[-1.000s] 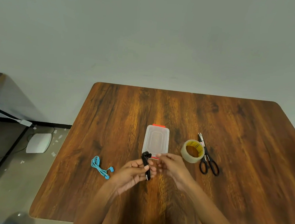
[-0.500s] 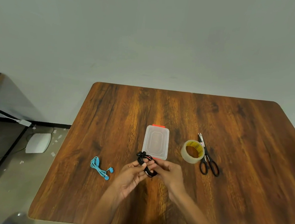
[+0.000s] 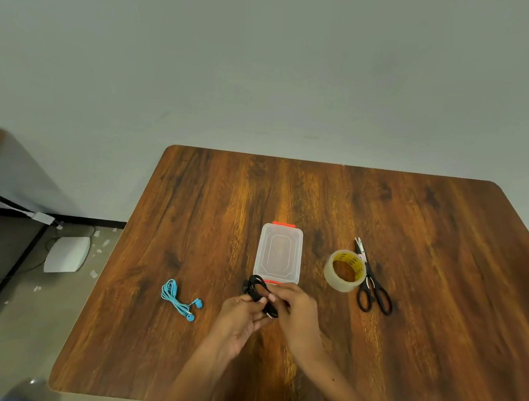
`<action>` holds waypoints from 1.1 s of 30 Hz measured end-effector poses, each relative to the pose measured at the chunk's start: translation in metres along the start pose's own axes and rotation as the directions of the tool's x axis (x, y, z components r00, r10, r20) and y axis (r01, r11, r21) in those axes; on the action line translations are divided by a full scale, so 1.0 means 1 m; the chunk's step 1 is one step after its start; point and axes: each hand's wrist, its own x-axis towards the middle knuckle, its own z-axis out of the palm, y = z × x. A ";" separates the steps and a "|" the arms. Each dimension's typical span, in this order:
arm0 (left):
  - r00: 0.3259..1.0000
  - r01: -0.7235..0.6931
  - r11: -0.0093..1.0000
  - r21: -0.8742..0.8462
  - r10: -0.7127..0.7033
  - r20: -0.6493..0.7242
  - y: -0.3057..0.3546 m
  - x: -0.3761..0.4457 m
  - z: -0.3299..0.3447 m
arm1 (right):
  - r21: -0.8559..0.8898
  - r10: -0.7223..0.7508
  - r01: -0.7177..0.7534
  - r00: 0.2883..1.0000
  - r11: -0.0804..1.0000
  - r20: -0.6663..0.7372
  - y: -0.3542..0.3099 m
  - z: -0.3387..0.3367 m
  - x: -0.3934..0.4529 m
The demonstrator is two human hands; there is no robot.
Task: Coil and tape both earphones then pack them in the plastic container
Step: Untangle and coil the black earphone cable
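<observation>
A bundled black earphone (image 3: 255, 289) is pinched between my left hand (image 3: 237, 320) and my right hand (image 3: 296, 315), just in front of the plastic container (image 3: 278, 254). Its jack sticks out below my right fingers. The container is clear with red clips and its lid is on. A blue earphone (image 3: 175, 297) lies loosely coiled on the table to the left of my hands. To the right stand a roll of clear tape (image 3: 344, 270) and black-handled scissors (image 3: 371, 284).
All of it sits on a brown wooden table (image 3: 438, 309) against a pale wall. Off the table's left edge are a black metal frame (image 3: 14, 263) and a white device (image 3: 66, 254) on the floor.
The black earphone was upright in my left hand; now it lies slanted between both hands, which have come together on it. The other objects have not moved.
</observation>
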 end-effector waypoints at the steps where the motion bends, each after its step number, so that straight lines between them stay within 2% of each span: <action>1: 1.000 0.018 0.999 -0.034 -0.017 0.017 0.001 0.001 0.000 | -0.029 -0.013 0.013 1.000 1.000 0.004 -0.001 0.001 0.000; 10: 0.986 0.109 0.982 -0.156 -0.088 0.138 0.010 -0.001 -0.001 | -0.091 -0.079 0.078 0.997 0.993 -0.013 -0.003 0.002 0.001; 14: 0.983 0.129 0.977 -0.170 -0.104 0.149 0.009 0.000 -0.004 | -0.030 -0.095 0.094 0.994 0.995 -0.046 -0.003 -0.004 0.003; 18: 0.975 0.164 0.968 -0.188 -0.130 0.179 0.012 0.001 -0.005 | 0.020 -0.112 0.113 0.994 0.993 -0.018 -0.006 -0.007 0.004; 23: 0.962 0.217 0.942 -0.256 -0.162 0.221 0.014 0.006 -0.007 | -0.056 -0.181 0.180 0.984 0.982 -0.002 -0.003 -0.006 0.002; 27: 0.960 0.206 0.950 -0.235 -0.150 0.236 0.015 0.007 -0.007 | -0.107 -0.249 0.245 0.968 0.964 -0.029 0.000 -0.006 0.001; 30: 0.961 0.166 0.968 -0.187 -0.117 0.251 0.015 0.006 -0.006 | -0.156 -0.251 0.241 0.967 0.958 -0.049 0.005 -0.001 0.001; 33: 0.974 0.095 0.987 -0.133 -0.064 0.219 0.011 0.005 -0.002 | -0.101 -0.234 0.223 0.964 0.970 -0.123 0.007 0.004 0.000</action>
